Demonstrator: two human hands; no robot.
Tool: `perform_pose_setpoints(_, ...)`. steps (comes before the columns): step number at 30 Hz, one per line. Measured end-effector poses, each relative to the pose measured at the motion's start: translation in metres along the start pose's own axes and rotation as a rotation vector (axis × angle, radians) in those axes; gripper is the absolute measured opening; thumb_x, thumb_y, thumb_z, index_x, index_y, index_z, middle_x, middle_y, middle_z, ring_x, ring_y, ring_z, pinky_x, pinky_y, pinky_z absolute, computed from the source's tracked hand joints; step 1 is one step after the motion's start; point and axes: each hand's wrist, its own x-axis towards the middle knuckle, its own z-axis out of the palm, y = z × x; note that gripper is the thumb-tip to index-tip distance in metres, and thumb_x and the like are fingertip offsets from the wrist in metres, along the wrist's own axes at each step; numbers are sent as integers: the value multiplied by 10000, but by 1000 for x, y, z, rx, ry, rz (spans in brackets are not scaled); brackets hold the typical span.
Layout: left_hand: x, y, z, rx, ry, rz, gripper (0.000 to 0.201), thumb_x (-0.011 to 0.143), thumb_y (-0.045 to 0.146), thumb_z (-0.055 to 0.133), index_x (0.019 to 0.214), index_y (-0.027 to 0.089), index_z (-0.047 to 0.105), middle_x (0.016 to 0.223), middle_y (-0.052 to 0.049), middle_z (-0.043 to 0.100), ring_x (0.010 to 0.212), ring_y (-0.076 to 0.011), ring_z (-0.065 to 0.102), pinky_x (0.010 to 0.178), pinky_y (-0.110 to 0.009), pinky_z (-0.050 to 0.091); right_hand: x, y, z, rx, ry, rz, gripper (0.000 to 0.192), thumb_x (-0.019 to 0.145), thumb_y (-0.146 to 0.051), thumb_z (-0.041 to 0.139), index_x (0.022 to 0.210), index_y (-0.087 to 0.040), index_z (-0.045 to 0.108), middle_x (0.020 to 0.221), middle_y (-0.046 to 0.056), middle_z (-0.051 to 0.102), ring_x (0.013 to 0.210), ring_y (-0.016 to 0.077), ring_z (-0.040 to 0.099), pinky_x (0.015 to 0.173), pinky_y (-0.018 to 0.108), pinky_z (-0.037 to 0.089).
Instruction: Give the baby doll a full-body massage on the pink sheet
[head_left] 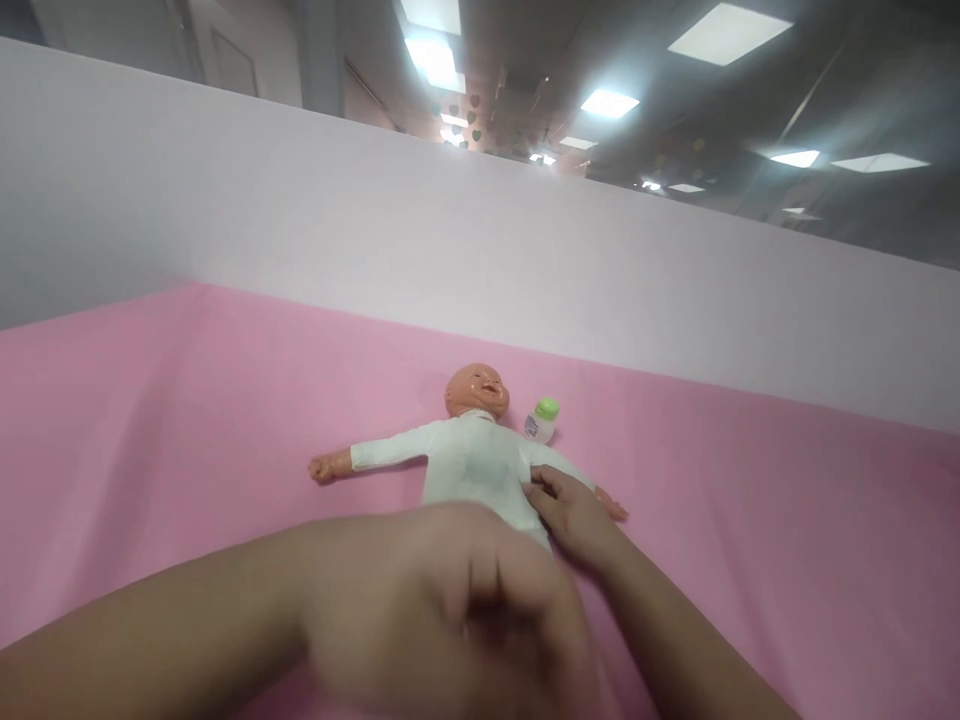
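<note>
A baby doll [478, 455] in a white long-sleeved top lies on its back with its arms spread. My right hand [568, 508] is at the doll's side, below its outstretched arm on the right. Its fingers are bent and closed on the white top [517, 470] there. Large and close to the camera, my left hand [450, 610] covers the doll's lower body. Its fingers curl downward, but motion blur and shadow hide their tips and anything in them. A small baby bottle [541, 420] with a green cap lies beside the doll's head and shoulder.
A pink sheet [247, 400] with soft folds covers the surface under the doll. Behind it stands a pale, low wall [420, 240]. Beyond the wall are a ceiling with bright light panels [609, 103] and a door-like panel at the upper left.
</note>
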Motion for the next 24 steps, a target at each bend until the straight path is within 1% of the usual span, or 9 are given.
perform_pose_setpoints(1,8,-11,-8,-34,88,-32,178,851,358,745,780,201,699,747,-42,674,671,-168,627,620,-278,507,0,-1,1,15,10,-7,250,897,-461,563,821,-225,593,781,20,645,736,218,591,634,308,415)
perform_pose_setpoints(2,15,-24,-15,-80,140,-27,200,833,346,771,787,180,668,728,-32,654,675,-155,609,642,-269,497,0,-2,1,30,5,-12,244,895,-452,566,819,-222,589,763,12,627,713,206,572,623,302,403)
perform_pose_setpoints(3,23,-37,-23,-134,177,-30,225,836,345,773,793,165,645,721,-34,648,696,-158,614,684,-279,500,0,-2,2,31,-1,-20,235,894,-437,569,811,-217,583,757,5,613,706,196,559,631,298,402)
perform_pose_setpoints(5,34,-62,-36,-279,243,-38,272,827,345,789,763,146,616,671,-25,618,639,-142,588,649,-272,482,1,-3,2,-5,18,-25,233,896,-423,568,799,-212,574,719,-12,565,669,175,516,614,287,377)
perform_pose_setpoints(6,37,-71,-41,-341,277,-47,278,817,328,800,749,140,607,679,-28,616,637,-135,578,658,-275,488,1,-3,2,-22,24,-30,230,898,-416,566,796,-211,569,710,-18,547,659,168,499,611,284,370)
perform_pose_setpoints(8,40,-82,-47,-410,299,-64,280,814,309,807,740,131,604,692,-38,617,640,-132,573,657,-276,492,2,-2,2,-40,26,-38,221,902,-405,562,799,-210,564,705,-23,527,650,160,475,607,280,362)
perform_pose_setpoints(12,38,-82,-49,-447,269,-75,267,829,290,802,755,119,611,703,-51,623,655,-136,584,665,-276,497,3,1,2,-38,19,-39,218,906,-401,564,802,-210,558,711,-25,520,648,155,465,608,278,366)
perform_pose_setpoints(18,37,-82,-50,-448,240,-81,253,847,286,789,779,114,617,714,-58,629,671,-140,587,675,-281,500,5,6,4,-33,15,-65,239,912,-430,561,805,-217,546,711,-34,518,635,151,458,601,276,360)
perform_pose_setpoints(24,35,-82,-51,-448,225,-73,249,849,280,788,780,114,616,713,-56,629,671,-138,585,676,-278,494,4,5,4,-46,16,-68,257,914,-441,555,789,-217,536,711,-33,517,638,153,464,606,278,361)
